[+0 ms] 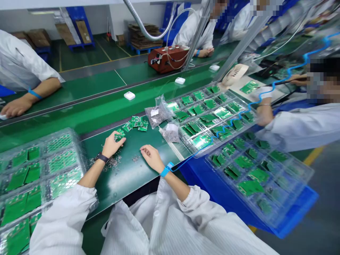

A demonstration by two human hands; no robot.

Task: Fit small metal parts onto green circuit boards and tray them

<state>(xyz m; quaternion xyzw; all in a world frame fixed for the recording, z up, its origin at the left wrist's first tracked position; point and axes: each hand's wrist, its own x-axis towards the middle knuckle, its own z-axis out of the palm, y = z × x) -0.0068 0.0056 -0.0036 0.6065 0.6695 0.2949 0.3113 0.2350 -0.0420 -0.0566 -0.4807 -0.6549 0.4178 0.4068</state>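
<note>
Stacked cardboard (143,35) rests on a blue pallet (141,51) beyond a red-brown machine (167,61).

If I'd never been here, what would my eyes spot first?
Probably the bright blue cord, running from the right wrist's band to the top right. Then, near the middle, the left hand at a small green board and the right hand beside a scatter of tiny metal parts.

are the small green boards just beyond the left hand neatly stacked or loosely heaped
Loosely heaped: the green boards overlap at differing angles on the green tabletop.
</note>
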